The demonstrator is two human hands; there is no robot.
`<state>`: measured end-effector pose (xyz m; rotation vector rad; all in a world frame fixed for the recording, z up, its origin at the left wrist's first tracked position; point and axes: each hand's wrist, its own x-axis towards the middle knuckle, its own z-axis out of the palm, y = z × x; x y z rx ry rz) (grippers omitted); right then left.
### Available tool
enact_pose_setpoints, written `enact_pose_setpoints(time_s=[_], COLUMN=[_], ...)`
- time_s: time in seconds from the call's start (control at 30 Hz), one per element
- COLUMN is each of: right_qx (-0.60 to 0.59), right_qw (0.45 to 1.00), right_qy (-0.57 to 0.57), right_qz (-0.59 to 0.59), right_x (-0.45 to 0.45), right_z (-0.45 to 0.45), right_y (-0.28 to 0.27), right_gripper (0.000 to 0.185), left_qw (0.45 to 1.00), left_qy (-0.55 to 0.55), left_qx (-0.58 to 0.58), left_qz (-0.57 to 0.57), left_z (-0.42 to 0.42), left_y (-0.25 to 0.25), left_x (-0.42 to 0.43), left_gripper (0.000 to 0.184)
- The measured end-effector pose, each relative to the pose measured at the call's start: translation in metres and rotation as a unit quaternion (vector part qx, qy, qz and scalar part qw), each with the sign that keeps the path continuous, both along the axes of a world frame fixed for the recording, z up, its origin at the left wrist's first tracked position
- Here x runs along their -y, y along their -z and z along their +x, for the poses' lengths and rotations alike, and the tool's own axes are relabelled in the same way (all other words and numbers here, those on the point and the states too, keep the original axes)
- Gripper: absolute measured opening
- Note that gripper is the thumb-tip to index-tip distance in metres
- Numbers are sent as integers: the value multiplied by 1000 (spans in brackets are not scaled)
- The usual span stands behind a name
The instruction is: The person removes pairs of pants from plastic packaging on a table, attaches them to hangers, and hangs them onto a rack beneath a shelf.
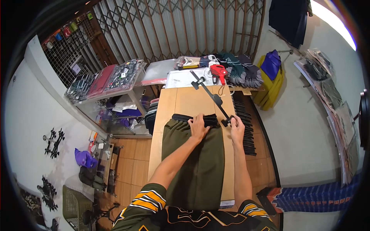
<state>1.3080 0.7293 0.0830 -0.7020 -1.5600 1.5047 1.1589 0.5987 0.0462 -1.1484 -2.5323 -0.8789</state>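
A pair of olive-green trousers (pixel 211 161) with a dark, gathered elastic waistband (pixel 181 117) lies lengthwise in front of me, its far end being the waistband. My left hand (pixel 198 128) is closed on the waistband near its middle, fingers bent over the fabric. My right hand (pixel 237 130) grips one end of a black clip hanger (pixel 212 95), just right of the waistband. The hanger slants up and away to the left, above the table, with clips towards its ends. It appears apart from the trousers.
The trousers rest on a long wooden-topped table (pixel 189 101). At its far end are a red handheld tool (pixel 218 73), white paper and folded clothes (pixel 241 69). Packaged garments (pixel 111 79) lie on a glass cabinet at left. Dark hangers (pixel 243 123) line the table's right side.
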Motion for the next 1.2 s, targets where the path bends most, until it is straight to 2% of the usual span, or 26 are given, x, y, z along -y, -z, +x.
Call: enact_pose_setpoints(time_s=[0.07, 0.13, 0.27, 0.3, 0.43, 0.63, 0.93, 1.1, 1.2], right_qx=[-20, -46, -32, -25, -15, 49, 100, 153, 129], right_qw=[1000, 998, 995, 995, 995, 992, 991, 984, 987], right_qy=[-10, -48, -85, -89, -80, -92, -91, -43, -19], right_qz=[16, -21, -33, -37, -62, -69, 14, 83, 93], right_x=[-4, -4, -18, -21, -33, -43, -45, -34, -29], right_z=[-28, -52, -89, -95, -115, -118, -108, -99, -100], right_y=[-1, -3, 14, 17, 23, 34, 27, 10, 8], right_gripper=[25, 23, 24, 23, 20, 18, 18, 17, 17], left_qw=[1000, 998, 998, 998, 997, 991, 995, 995, 995], left_qy=[5, 9, 15, 11, 9, 36, 38, 40, 44], left_qx=[-8, -20, -28, -28, -31, -53, -43, -50, -64], left_qz=[23, 61, 60, 61, 71, 121, 82, 76, 70], left_z=[7, 10, 6, 6, 5, 2, 5, 6, 5], left_y=[2, 5, 15, 17, 18, 22, 16, 15, 17], left_x=[5, 6, 2, 2, 2, 2, 4, 5, 5], left_gripper=[69, 70, 78, 86, 87, 81, 55, 57, 57])
